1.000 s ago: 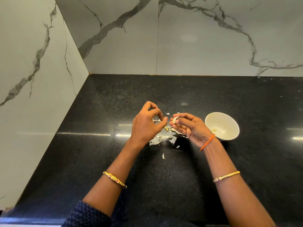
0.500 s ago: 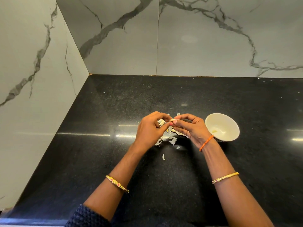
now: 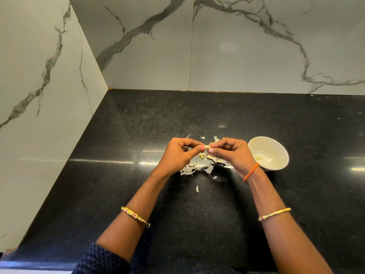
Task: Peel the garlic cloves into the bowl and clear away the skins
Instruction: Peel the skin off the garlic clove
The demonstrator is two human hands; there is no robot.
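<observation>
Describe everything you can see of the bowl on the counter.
The bowl is small, round and cream-white, and looks ceramic. It stands upright on the black counter, to the right of the right hand and not touched by it. Inside lies one pale piece, seemingly peeled garlic; the rest is bare.
</observation>
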